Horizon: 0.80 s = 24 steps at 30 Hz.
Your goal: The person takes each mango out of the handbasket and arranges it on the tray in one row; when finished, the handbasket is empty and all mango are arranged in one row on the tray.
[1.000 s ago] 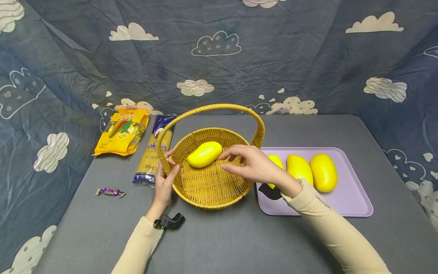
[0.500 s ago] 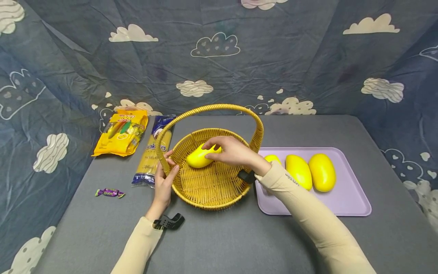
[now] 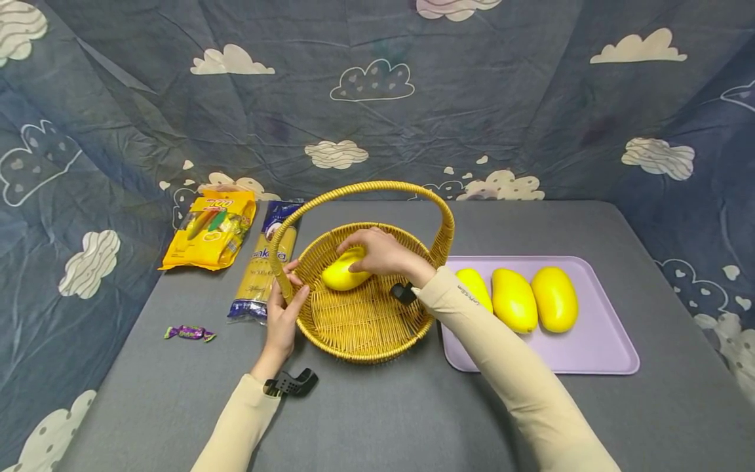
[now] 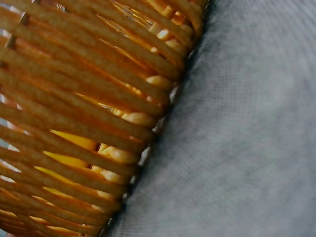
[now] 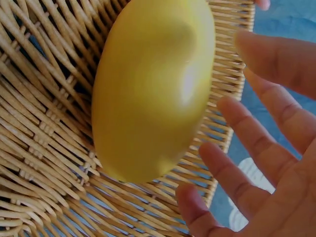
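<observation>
A yellow wicker basket (image 3: 366,341) with a tall arched handle stands mid-table, and one yellow mango (image 3: 342,274) lies inside it toward the back left. My left hand (image 3: 283,319) grips the basket's left side at the handle's foot; the left wrist view shows only the woven wall (image 4: 89,98) and grey cloth. Over the mango reaches my right hand (image 3: 380,252), fingers spread around its upper right side. In the right wrist view those fingers (image 5: 247,131) are loosely bent and apart from the mango (image 5: 153,94).
Right of the basket, a lilac tray (image 3: 601,341) carries three more mangoes (image 3: 554,299). To the left lie a spaghetti packet (image 3: 265,262), a yellow candy bag (image 3: 209,229) and a purple wrapped candy (image 3: 190,333). A cloud-print cloth (image 3: 472,118) hangs behind the table.
My right hand has moved left and away from me, from the basket's right part to over the mango inside. The left hand and the basket have stayed in place.
</observation>
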Available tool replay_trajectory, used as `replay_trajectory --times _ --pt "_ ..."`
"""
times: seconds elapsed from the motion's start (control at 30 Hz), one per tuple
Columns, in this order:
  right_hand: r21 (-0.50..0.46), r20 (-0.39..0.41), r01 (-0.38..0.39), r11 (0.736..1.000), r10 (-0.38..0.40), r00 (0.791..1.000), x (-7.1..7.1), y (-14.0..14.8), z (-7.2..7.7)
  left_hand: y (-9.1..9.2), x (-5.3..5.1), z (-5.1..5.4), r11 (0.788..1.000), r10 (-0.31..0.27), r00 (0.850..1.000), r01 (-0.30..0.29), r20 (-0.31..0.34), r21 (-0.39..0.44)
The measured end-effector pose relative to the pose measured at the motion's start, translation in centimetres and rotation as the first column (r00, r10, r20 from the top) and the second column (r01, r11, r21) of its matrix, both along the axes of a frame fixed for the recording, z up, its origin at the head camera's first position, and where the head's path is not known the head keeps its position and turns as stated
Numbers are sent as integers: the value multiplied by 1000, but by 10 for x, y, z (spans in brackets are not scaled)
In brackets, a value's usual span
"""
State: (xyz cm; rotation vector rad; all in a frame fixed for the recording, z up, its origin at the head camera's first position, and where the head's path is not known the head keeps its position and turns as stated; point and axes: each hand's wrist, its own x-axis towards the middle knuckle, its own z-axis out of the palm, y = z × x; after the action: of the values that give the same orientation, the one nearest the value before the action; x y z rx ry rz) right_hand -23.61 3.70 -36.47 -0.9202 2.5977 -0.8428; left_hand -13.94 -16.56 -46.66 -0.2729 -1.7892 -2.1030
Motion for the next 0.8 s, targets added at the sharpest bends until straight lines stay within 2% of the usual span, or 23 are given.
replay_trajectory --times 0.17,0.43,0.6,0.8 --pt "6 33 5 1000 -5 999 -5 -4 -9 0 0 0 1000 0 1000 0 1 -1" --pt "7 24 -1 1000 0 1000 -7 -4 -16 0 0 2 1000 -4 1000 5 5 -11" --pt "60 3 31 998 -31 999 -7 -3 -16 0 0 1 1000 -4 1000 4 2 -15" --pt "141 -17 27 990 -25 1000 -7 -2 -17 0 1 1 1000 -3 1000 3 -6 -6"
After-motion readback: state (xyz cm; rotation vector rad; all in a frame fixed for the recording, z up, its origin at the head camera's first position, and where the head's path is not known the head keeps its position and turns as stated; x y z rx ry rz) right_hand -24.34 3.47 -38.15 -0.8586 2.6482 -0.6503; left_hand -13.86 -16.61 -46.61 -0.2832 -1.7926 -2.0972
